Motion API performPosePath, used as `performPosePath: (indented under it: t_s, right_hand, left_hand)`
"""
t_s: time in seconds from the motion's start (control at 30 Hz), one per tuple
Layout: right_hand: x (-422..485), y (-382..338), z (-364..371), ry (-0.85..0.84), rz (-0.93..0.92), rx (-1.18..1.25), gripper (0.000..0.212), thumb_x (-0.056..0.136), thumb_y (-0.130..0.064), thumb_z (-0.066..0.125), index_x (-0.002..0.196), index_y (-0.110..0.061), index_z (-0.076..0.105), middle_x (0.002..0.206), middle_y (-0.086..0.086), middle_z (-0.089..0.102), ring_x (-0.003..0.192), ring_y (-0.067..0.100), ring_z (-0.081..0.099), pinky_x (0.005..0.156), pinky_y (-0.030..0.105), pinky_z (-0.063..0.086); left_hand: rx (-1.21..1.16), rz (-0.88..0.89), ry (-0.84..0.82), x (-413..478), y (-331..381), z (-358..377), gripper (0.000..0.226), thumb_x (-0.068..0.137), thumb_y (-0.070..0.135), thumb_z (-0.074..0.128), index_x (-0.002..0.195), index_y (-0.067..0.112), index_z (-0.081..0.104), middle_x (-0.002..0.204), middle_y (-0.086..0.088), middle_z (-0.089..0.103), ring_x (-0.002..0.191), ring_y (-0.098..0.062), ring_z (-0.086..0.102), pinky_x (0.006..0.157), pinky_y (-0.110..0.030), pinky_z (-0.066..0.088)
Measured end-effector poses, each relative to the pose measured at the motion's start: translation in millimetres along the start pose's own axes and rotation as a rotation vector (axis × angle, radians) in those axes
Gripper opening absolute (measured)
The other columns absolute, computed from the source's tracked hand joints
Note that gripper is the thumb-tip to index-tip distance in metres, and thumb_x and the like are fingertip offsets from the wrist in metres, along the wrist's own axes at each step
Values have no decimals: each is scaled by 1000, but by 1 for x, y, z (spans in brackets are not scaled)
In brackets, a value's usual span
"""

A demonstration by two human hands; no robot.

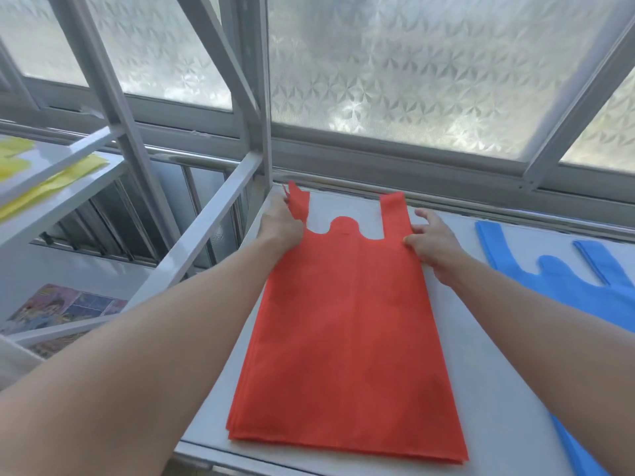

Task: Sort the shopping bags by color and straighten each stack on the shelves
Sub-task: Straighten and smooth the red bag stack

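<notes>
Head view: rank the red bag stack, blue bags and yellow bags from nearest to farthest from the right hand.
1. Red bag stack: right hand holds its right edge.
2. Blue bags: just right, same shelf.
3. Yellow bags: far left, another shelf.

We saw a bright, daylit scene. Soft, diffuse light came through the frosted window panes (429, 70), which glowed almost white in patches. We found no hard shadows, only faint, soft-edged shading along the rim of the red bags (347, 338). The white shelf (491, 417) looked pale and slightly washed out. We noticed strong wide-angle bending: the window frames (580, 97) leaned and splayed toward the edges, and the left forearm (154, 338) swelled large in the lower corner. Focus held fairly well in the middle, while the yellow bags (58, 176) at the left edge looked softer.
</notes>
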State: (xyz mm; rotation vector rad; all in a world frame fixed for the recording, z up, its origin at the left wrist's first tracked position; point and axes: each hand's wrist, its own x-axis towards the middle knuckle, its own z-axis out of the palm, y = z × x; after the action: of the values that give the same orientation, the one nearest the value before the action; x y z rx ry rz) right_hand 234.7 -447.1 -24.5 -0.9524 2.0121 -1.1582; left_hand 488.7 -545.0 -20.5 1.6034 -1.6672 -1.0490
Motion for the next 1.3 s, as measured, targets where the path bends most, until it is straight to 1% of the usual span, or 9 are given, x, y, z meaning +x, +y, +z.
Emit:
performPosePath:
  t_s: [0.1, 0.27, 0.37, 0.47, 0.67, 1.0, 1.1, 1.2, 1.3]
  right_hand:
    - [-1, 1, 4, 13, -70, -98, 66, 89, 3, 54, 143, -35, 52, 108, -3, 70, 87, 19, 72, 69, 32, 59]
    - [-1, 3, 4, 23, -134, -284, 49, 93, -9, 58, 140, -23, 59, 131, 5, 64, 112, 21, 65, 92, 36, 56]
    - [-7, -4, 10, 53, -49, -424, 49, 100, -30, 56, 145, -12, 51, 142, 12, 57, 131, 30, 54, 109, 45, 45]
    - [-24, -13, 17, 29, -5, -635, 63, 101, -44, 56, 147, -4, 41, 148, 21, 47, 139, 39, 42, 111, 45, 39]
    - [-91, -10, 3, -65, 68, -894, 97, 82, -72, 69, 142, 0, 40, 142, 22, 48, 134, 39, 46, 106, 44, 43]
    - [-186, 20, -17, -169, 210, -873, 115, 49, -103, 49, 116, -10, 62, 115, 11, 65, 106, 32, 66, 92, 44, 56]
    - [-202, 21, -21, -189, 232, -822, 115, 42, -98, 54, 116, -11, 61, 114, 10, 66, 104, 30, 67, 91, 44, 57]
    - [-213, 24, -27, -188, 238, -780, 100, 58, -78, 75, 127, -10, 50, 125, 12, 62, 114, 32, 64, 96, 45, 55]
    - [-220, 34, -31, -179, 199, -763, 87, 69, -74, 76, 124, -14, 43, 125, 11, 57, 115, 32, 62, 95, 47, 54]
  left_hand:
    - [51, 31, 52, -2, -1, 3, 47, 93, 5, 53, 137, 17, 42, 111, -9, 59, 106, -31, 60, 90, -37, 49]
    - [100, 161, 53, 10, -5, -4, 76, 87, -7, 45, 154, 30, 47, 153, -8, 52, 136, -26, 53, 103, -25, 40]
    - [177, 212, -24, 9, -12, -7, 90, 82, -12, 44, 157, 39, 43, 162, -1, 44, 142, -22, 48, 109, -23, 38]
    - [202, 226, -38, 3, -16, -8, 93, 81, -14, 43, 160, 36, 37, 171, -1, 25, 155, -24, 30, 119, -28, 30]
    - [71, -25, 143, -46, -20, -9, 62, 87, 16, 66, 146, 10, 47, 141, -16, 55, 134, -35, 47, 113, -42, 40]
    - [521, -226, -18, -200, -47, -37, 93, 72, 44, 89, 138, 5, 38, 141, -21, 42, 139, -39, 36, 109, -48, 40]
    - [541, -219, 3, -223, -44, -40, 83, 80, 43, 86, 134, 2, 38, 141, -24, 40, 137, -42, 36, 105, -52, 44]
    - [563, -216, -15, -227, -37, -44, 80, 85, 47, 81, 136, 3, 39, 143, -23, 44, 137, -41, 41, 103, -52, 46]
    - [621, -185, -13, -227, -38, -48, 81, 84, 62, 75, 133, 6, 44, 138, -18, 51, 132, -37, 49, 98, -50, 49]
